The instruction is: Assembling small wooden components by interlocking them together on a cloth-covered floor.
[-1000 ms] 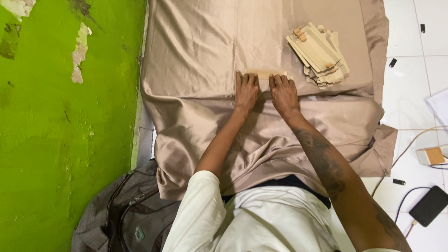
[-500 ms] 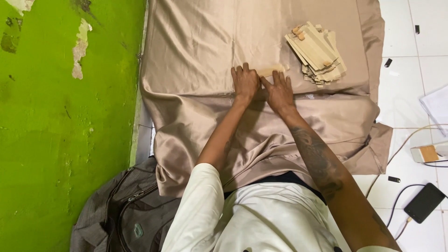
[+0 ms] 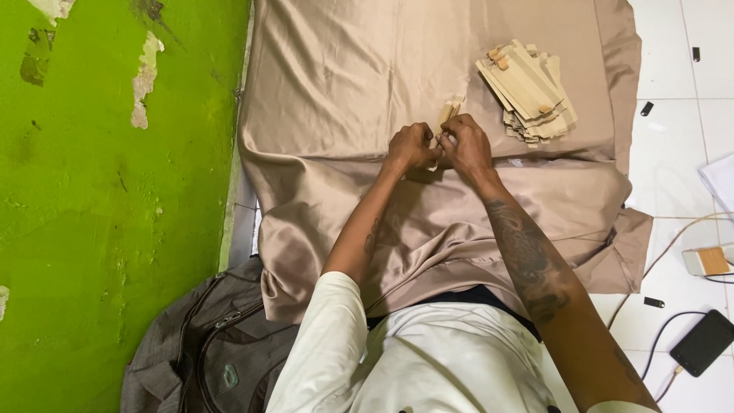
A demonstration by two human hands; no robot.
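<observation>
Pinching a small tan paper piece (image 3: 446,116) between them, the left hand (image 3: 410,147) and right hand (image 3: 465,145) meet over the satin cloth (image 3: 344,76). Curled fingers hide most of it; its shape is unclear. A stack (image 3: 527,92) of similar pieces lies nearby, to the right.

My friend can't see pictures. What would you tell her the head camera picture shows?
Two hands, the left hand and right hand, pinch a small tan folded paper piece together above a shiny beige cloth. A pile of similar folded paper pieces lies on the cloth to the right, with a green wall on the left.
</observation>
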